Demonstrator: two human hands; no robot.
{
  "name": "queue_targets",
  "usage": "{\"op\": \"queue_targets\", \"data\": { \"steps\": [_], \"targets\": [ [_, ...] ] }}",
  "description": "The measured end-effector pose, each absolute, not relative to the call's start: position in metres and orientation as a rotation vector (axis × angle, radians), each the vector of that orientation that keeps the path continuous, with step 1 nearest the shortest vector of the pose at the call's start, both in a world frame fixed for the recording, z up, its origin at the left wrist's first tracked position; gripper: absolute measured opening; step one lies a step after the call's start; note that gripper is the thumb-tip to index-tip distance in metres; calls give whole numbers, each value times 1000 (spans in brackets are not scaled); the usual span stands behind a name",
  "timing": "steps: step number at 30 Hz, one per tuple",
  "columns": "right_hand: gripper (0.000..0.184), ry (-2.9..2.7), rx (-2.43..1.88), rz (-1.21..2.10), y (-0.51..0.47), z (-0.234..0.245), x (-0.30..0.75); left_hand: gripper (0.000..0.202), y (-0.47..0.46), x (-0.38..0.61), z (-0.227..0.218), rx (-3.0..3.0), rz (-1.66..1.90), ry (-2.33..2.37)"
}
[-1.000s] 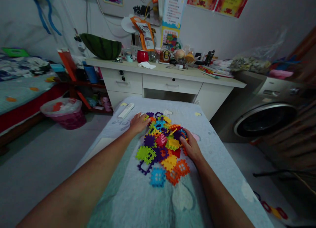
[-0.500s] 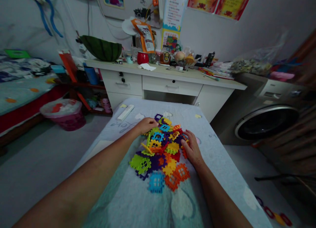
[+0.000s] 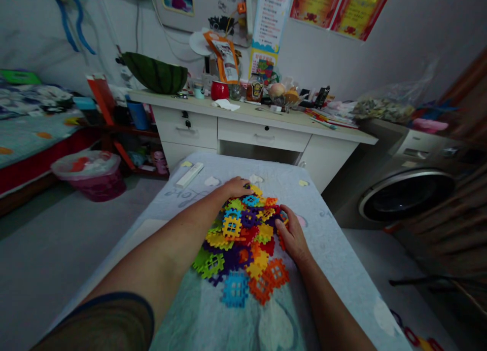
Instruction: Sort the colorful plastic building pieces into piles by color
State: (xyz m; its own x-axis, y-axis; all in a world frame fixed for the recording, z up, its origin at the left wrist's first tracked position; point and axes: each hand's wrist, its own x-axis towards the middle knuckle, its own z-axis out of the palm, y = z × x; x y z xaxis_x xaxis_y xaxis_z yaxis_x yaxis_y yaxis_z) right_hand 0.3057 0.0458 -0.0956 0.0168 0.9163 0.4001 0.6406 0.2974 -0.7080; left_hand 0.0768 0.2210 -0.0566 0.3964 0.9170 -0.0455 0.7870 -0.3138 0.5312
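A heap of plastic interlocking building tiles [image 3: 249, 219] in yellow, orange, purple, blue, green and red lies on the cloth-covered table [image 3: 342, 290]. My left hand [image 3: 239, 187] reaches over the heap's far left end, its fingers curved down against the tiles there and partly hidden; I see nothing gripped in it. My right hand [image 3: 293, 233] rests along the heap's right side, thumb and fingers apart, touching the outer tiles. A yellow window tile [image 3: 232, 227] leans up in the middle. Nearest me lie a blue window tile [image 3: 235, 289] and an orange window tile [image 3: 262, 288].
A white remote-like bar [image 3: 189, 175] lies on the table's far left. Beyond stands a white desk [image 3: 262, 133] with a watermelon-patterned bowl [image 3: 155, 73], jars and papers. A washing machine [image 3: 407, 173] is at right, a pink bin [image 3: 91, 176] at left.
My left hand has moved forward and right over the far end of the heap. Tiles in the middle have shifted, and the yellow window tile now stands more upright. My right hand stays beside the heap.
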Motion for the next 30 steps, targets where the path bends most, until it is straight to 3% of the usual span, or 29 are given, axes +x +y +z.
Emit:
{"op": "queue_targets", "data": {
  "steps": [5, 12, 17, 20, 26, 30],
  "targets": [
    [59, -1732, -1425, 442, 47, -96, 306, 42, 202, 87, -40, 2179, 248, 1139],
    [59, -1688, -1421, 440, 48, -99, 307, 31, 145, 81, 0, 2205, 192, 776],
    [52, -1711, -1377, 409, 46, -93, 305, 27, 93, 69, 13, 2464, 285, 909],
    [56, -1689, -1413, 425, 44, -93, 306, 47, 65, 53, 7, 2482, 437, 1169],
    [61, -1671, -1431, 465, 42, -95, 301, 121, 11, 12, -37, 2278, 341, 1462],
    [63, -1726, -1378, 509, 42, -90, 290, 142, -21, 12, -65, 2223, 278, 1490]
  ]
}}
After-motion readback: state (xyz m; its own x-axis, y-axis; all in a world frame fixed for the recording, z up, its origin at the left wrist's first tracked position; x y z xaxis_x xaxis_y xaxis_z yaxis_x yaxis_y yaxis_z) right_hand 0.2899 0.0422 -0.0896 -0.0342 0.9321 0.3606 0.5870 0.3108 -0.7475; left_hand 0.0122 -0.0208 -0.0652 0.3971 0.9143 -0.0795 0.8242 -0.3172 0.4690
